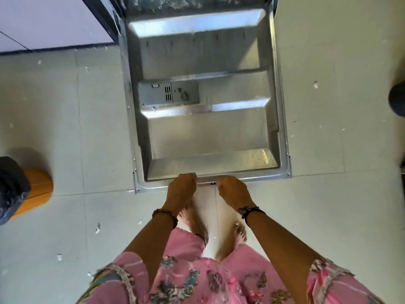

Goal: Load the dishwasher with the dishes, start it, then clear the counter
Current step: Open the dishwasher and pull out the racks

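Note:
The dishwasher door (203, 132) hangs open and flat in front of me, its steel inner face up. A grey detergent dispenser (168, 94) sits on its left half. My left hand (182, 189) grips the near top edge of the door, fingers curled over the rim. My right hand (233, 190) grips the same edge just to the right. Only a blurred strip of the dishwasher's inside (175, 4) shows at the top, and no dishes are visible.
An orange bin (32, 189) with a dark bag stands on the floor at the left. A dark round object (397, 98) sits at the right edge. White cabinet fronts (50, 20) are at top left. Pale tile floor (87, 128) with white scraps lies on both sides.

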